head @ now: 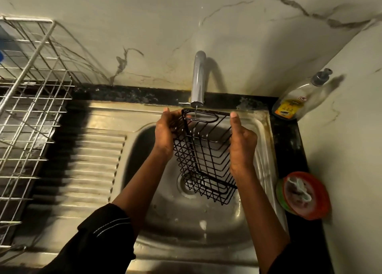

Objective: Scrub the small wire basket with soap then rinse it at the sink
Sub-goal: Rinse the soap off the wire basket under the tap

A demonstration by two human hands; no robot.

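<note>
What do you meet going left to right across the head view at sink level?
Wire dish rack → ribbed drainboard → left hand → black wire basket → right hand → round red tub.

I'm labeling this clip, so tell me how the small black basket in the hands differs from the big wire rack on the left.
The small wire basket is black; the wire rack is silvery. The basket is far smaller. The left hand and right hand hold the basket tilted under the faucet; the rack stands beside the sink. Both are wire grids.
</note>
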